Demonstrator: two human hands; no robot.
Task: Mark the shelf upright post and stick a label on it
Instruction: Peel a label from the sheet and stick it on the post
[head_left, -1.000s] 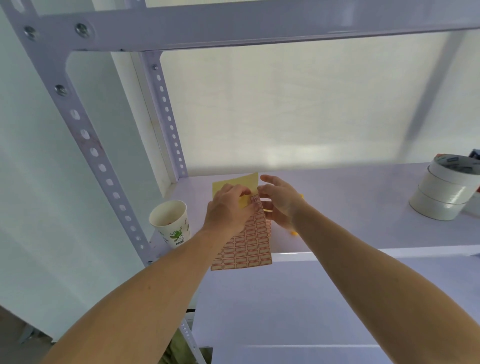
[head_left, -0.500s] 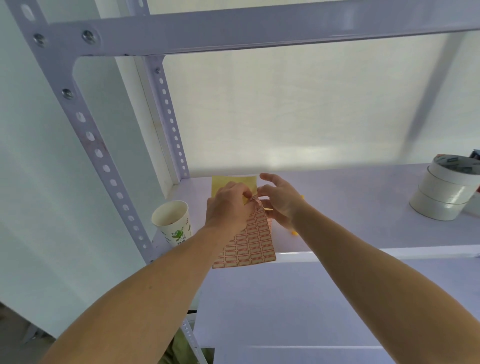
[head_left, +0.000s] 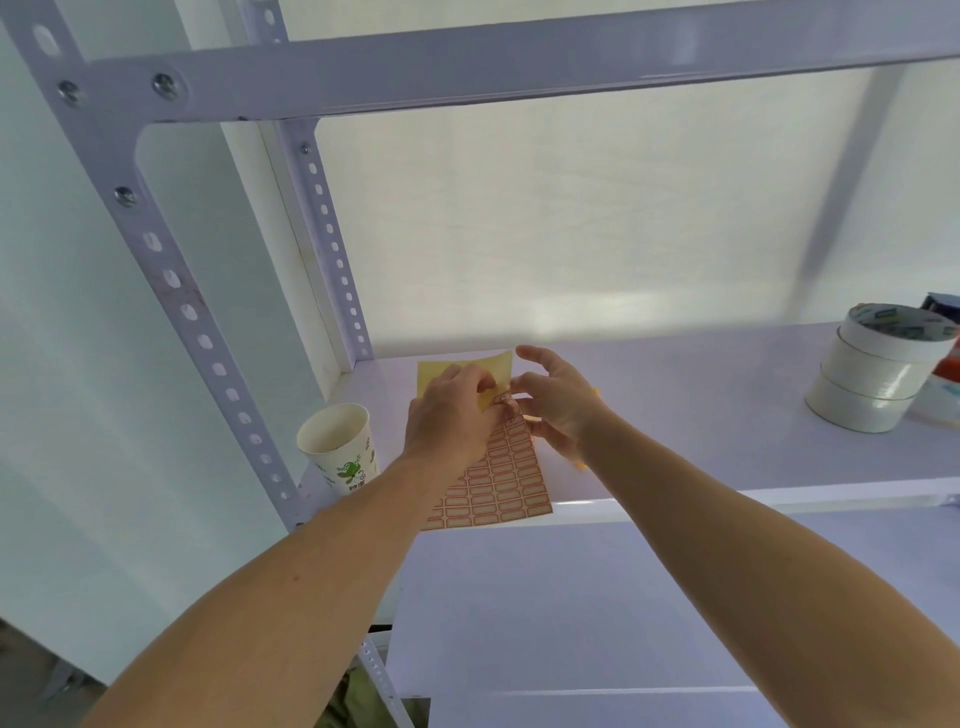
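**Label not yet free**

Little has changed this past second. My left hand (head_left: 452, 410) still pinches the folded-back yellow top of the label sheet (head_left: 504, 483), which lies on the shelf (head_left: 701, 415). My right hand (head_left: 558, 405) picks at that edge, but I cannot tell its grip. The upright post (head_left: 208, 353), left of the sheet, must wait.

Glossy painted metal post (head_left: 205, 340) (perforated), smooth shelf (head_left: 675, 405), paper label sheet (head_left: 506, 483), paper cup (head_left: 340, 449).
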